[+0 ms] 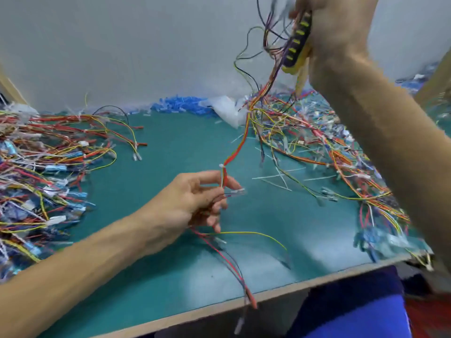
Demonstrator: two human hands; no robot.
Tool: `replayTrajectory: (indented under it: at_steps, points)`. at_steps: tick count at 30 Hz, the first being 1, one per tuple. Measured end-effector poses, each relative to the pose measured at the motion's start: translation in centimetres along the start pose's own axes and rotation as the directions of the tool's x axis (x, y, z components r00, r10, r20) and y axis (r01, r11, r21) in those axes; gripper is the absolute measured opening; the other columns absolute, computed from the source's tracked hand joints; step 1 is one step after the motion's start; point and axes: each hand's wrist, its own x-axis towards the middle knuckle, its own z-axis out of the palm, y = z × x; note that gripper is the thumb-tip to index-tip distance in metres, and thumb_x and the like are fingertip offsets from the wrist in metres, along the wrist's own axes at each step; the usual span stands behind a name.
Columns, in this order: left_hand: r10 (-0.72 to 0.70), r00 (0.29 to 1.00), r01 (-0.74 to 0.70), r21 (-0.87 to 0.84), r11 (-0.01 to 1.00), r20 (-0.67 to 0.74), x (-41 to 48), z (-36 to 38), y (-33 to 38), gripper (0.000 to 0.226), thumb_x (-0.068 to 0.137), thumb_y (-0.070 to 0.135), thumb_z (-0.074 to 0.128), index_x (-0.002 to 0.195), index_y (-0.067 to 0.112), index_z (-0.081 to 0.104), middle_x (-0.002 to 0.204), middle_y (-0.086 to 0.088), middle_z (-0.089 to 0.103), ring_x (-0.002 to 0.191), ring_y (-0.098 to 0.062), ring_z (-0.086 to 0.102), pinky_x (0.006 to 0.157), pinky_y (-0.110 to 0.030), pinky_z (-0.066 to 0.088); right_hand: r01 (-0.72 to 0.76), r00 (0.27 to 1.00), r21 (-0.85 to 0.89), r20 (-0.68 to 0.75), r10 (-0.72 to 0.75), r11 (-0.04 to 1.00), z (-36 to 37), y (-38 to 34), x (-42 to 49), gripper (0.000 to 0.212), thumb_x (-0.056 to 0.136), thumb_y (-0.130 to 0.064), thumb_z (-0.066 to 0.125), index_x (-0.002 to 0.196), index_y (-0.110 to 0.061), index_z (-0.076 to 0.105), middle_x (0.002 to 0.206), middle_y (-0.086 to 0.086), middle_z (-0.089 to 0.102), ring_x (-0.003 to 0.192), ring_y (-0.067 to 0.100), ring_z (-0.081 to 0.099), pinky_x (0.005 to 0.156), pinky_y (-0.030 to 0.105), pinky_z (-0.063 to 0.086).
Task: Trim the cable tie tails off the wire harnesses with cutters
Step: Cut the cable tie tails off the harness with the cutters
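- The left hand point(195, 203) is low over the centre of the green mat point(146, 264). Its thumb and fingers are curled and pinch the wire harness point(240, 145) just below a white cable tie point(221, 165).
- The wire harness runs taut and upward to the right from the left hand to the right hand point(334, 32). Its loose ends hang below the left hand, and some pass over the wooden table edge point(280, 292).
- The right hand is raised at the top right of the view (partly cut off by the frame). It grips the cutters point(299, 42) by their yellow-and-black handles, with the harness's upper wires bunched just beside them. The cutter blades are not visible.
- The cable tie sits on the red and yellow bundle, just above the left fingertips and well apart from the cutters.
- Cut tails point(280, 178) lie scattered on the mat right of the left hand.
- A pile of harnesses point(36, 179) covers the mat's left side; a second pile point(317, 142) lies on the right, beneath the right forearm.
- Small blue pieces point(180, 106) line the mat's far edge against the wall.
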Motion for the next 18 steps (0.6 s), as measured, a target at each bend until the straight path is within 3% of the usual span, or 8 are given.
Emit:
replayTrajectory:
  at_steps: [4, 6, 8, 11, 13, 16, 18]
  points:
    - [0.039, 0.998, -0.037, -0.052, 0.998, 0.039, 2.9, 7.6, -0.2, 0.023, 0.109, 0.009, 0.046, 0.117, 0.001, 0.065, 0.064, 0.003, 0.044, 0.048, -0.007, 0.040, 0.054, -0.021, 0.053, 0.151, 0.984, -0.369, 0.142, -0.105, 0.917, 0.9, -0.9, 3.1, 0.023, 0.076, -0.030, 0.058, 0.081, -0.011, 0.047, 0.076, 0.005, 0.049, 0.062, 0.009, 0.047, 0.062, 0.031, 0.043]
    - [0.084, 0.996, -0.082, -0.076, 0.994, 0.022, 5.3, 11.8, 0.4, 0.026, 0.112, 0.005, 0.041, 0.123, 0.000, 0.064, 0.069, 0.003, 0.051, 0.053, -0.006, 0.047, 0.058, -0.018, 0.054, 0.308, 0.947, -0.546, 0.253, -0.197, 0.779, 1.3, -0.9, 5.1, 0.015, 0.082, -0.025, 0.062, 0.083, -0.012, 0.055, 0.080, 0.008, 0.051, 0.071, 0.012, 0.048, 0.063, 0.033, 0.042]
    - [0.122, 0.992, -0.123, 0.049, 0.991, 0.025, 7.7, 15.4, 0.8, 0.020, 0.109, 0.004, 0.048, 0.119, -0.003, 0.063, 0.078, -0.005, 0.058, 0.061, -0.010, 0.055, 0.067, -0.025, 0.053, 0.402, 0.911, -0.672, 0.359, -0.201, 0.621, 1.7, -0.2, 6.8, 0.016, 0.080, -0.023, 0.062, 0.087, -0.009, 0.066, 0.081, 0.007, 0.053, 0.073, 0.014, 0.048, 0.059, 0.028, 0.037]
    - [0.120, 0.993, -0.109, 0.400, 0.910, -0.002, 10.3, 18.2, 1.2, 0.022, 0.098, 0.018, 0.062, 0.089, -0.002, 0.066, 0.084, -0.021, 0.062, 0.079, -0.034, 0.061, 0.074, -0.040, 0.050, 0.429, 0.880, -0.840, 0.471, 0.053, 0.332, 1.9, 2.4, 7.1, 0.020, 0.080, -0.025, 0.069, 0.081, -0.005, 0.065, 0.071, 0.015, 0.049, 0.069, 0.022, 0.048, 0.052, 0.033, 0.033]
    - [0.036, 0.998, -0.002, 0.547, 0.837, -0.052, 10.8, 17.8, 1.3, 0.027, 0.097, 0.025, 0.064, 0.089, -0.001, 0.067, 0.102, -0.030, 0.067, 0.102, -0.043, 0.064, 0.080, -0.041, 0.051, 0.482, 0.829, -0.859, 0.511, 0.227, 0.170, 1.2, 5.0, 5.8, 0.029, 0.082, -0.025, 0.071, 0.069, -0.005, 0.055, 0.061, 0.019, 0.042, 0.067, 0.030, 0.050, 0.056, 0.033, 0.035]
    - [0.073, 0.995, -0.005, 0.682, 0.731, -0.071, 9.2, 15.5, 1.2, 0.021, 0.085, 0.031, 0.054, 0.078, 0.012, 0.056, 0.104, -0.027, 0.061, 0.092, -0.042, 0.056, 0.069, -0.038, 0.041, 0.507, 0.804, -0.849, 0.528, 0.273, 0.149, -0.8, 8.5, 3.5, 0.032, 0.081, -0.018, 0.065, 0.060, -0.010, 0.042, 0.059, 0.010, 0.042, 0.062, 0.036, 0.051, 0.051, 0.032, 0.033]
    - [0.107, 0.992, -0.027, 0.746, 0.666, -0.060, 7.7, 13.2, 1.2, 0.023, 0.086, 0.030, 0.054, 0.096, 0.013, 0.063, 0.105, -0.016, 0.058, 0.104, -0.036, 0.055, 0.077, -0.036, 0.041, 0.486, 0.804, -0.855, 0.519, 0.291, 0.183, -1.6, 10.4, 2.4, 0.021, 0.079, -0.015, 0.062, 0.066, -0.005, 0.047, 0.062, 0.014, 0.047, 0.062, 0.037, 0.050, 0.046, 0.031, 0.030]
